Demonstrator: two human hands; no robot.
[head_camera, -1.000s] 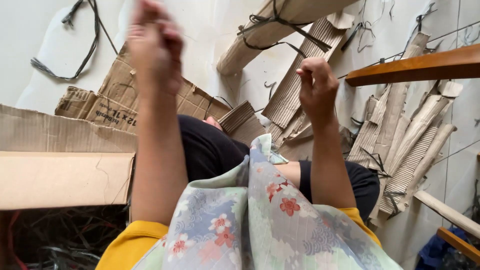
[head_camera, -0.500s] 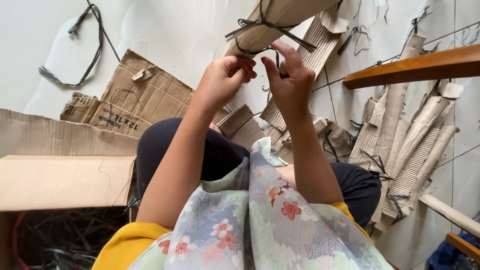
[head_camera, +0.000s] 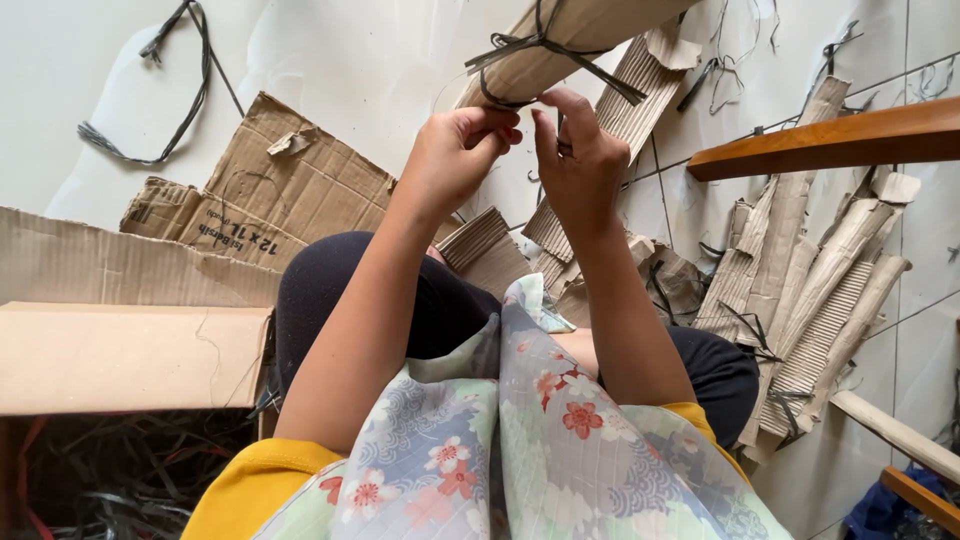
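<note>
Overhead, your rolled cardboard bundle (head_camera: 575, 45) runs slantwise, rising toward the upper right, bound by a dark strap (head_camera: 520, 45); your left hand (head_camera: 455, 155) and right hand (head_camera: 580, 165) sit just beneath the bundle, fingertips pinched on the strap's ends; corrugated strips (head_camera: 800, 290) lie right of it.

Matt, ribbed corrugated cardboard roll (head_camera: 560, 50) bound with dark plastic strap (head_camera: 530, 45); glossy white tile floor (head_camera: 350, 60); smooth varnished wooden plank (head_camera: 830, 140); soft floral cloth (head_camera: 540, 450).

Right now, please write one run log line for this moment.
left hand: on dark strap | right hand: same | rolled cardboard bundle: tied, raised
</note>
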